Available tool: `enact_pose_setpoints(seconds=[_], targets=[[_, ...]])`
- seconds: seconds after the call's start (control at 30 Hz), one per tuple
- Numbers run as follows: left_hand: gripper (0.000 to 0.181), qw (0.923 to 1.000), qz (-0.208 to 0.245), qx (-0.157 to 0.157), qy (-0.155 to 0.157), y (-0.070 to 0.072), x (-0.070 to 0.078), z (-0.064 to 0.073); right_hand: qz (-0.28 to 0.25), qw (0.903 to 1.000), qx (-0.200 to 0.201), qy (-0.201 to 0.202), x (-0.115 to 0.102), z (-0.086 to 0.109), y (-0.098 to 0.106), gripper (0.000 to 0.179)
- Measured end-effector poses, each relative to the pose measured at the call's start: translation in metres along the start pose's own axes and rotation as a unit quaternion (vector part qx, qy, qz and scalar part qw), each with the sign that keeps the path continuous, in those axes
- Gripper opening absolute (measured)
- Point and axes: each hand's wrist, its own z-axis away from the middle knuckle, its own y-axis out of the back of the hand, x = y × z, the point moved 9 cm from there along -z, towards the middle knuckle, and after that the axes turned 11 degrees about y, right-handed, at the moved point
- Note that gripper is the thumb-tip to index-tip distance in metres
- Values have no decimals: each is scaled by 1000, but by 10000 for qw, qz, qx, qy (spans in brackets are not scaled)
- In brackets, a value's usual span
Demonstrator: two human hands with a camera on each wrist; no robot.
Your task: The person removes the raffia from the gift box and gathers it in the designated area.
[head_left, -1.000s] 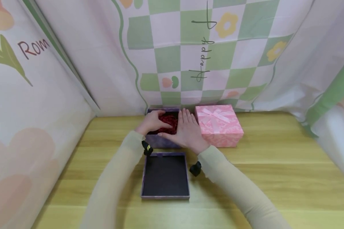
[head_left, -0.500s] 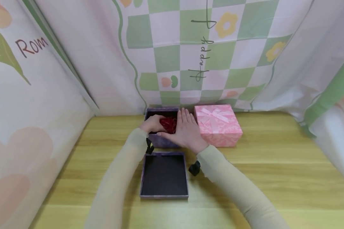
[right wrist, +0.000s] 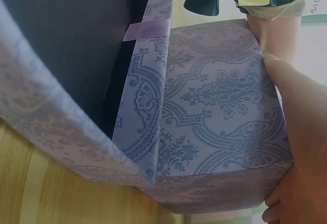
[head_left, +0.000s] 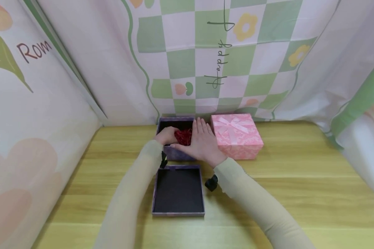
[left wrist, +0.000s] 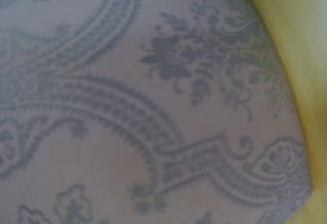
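A purple patterned box (head_left: 178, 154) with a dark inside stands against the curtain. Red shredded paper (head_left: 184, 137) lies bunched toward its right side. My left hand (head_left: 166, 135) reaches over the front left of the box, its bent fingers at the bunch's left side, fingertips hidden. Flat along the right rim lies my right hand (head_left: 202, 141), fingers straight, thumb stretched along the front edge. In the right wrist view that thumb (right wrist: 278, 68) rests by the box's top edge. The box's patterned wall (left wrist: 153, 91) fills most of the left wrist view.
The purple lid (head_left: 178, 214) lies upturned in front of the box, dark inside showing. To the right stands a pink box (head_left: 237, 138) with a ribbon bow. Patterned curtains (head_left: 180, 62) close off the back and sides of the wooden table (head_left: 283, 190).
My left hand has gone from spread fingers to bent ones at the red shredded paper, which has bunched up toward the right. My right hand has stayed in place on the rim.
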Motion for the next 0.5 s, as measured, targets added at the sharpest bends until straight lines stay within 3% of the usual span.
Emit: enact_pose_setpoints(seconds=[0.27,0.5], targets=[[13,9995,-55,296,47,2,-3,-4,-20,10000,-11,-6,-1,0,0,134],[12,9987,17,502,-120,7,2,-1,-44,10000,-6,-4,0,0,0,136]])
